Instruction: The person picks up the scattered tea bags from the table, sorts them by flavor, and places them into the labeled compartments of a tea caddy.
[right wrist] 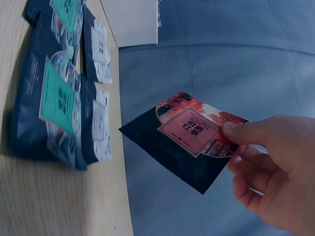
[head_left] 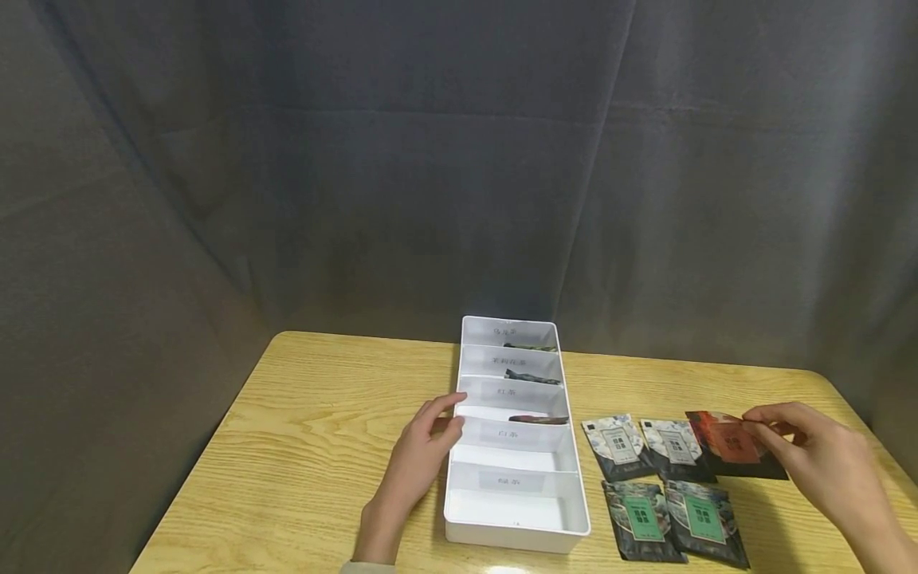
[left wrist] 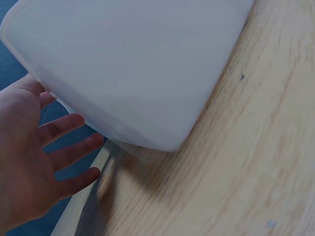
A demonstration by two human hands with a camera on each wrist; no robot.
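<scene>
The table [head_left: 301,446] looks like pale wood with a plain grain running across it and a smooth, faintly shiny top. At its centre the divided box [head_left: 566,502] is white plastic, smooth and matt, with small paper-like labels on the dividers. At three o'clock from the box, the packets [head_left: 631,518] on the table look like dark foil or plastic film with a slight gloss and printed labels; the red packet [right wrist: 189,140] pinched by the right hand [head_left: 825,462] has the same slick finish. At twelve o'clock hangs a grey cloth backdrop [head_left: 459,159], matt, soft and creased.
</scene>
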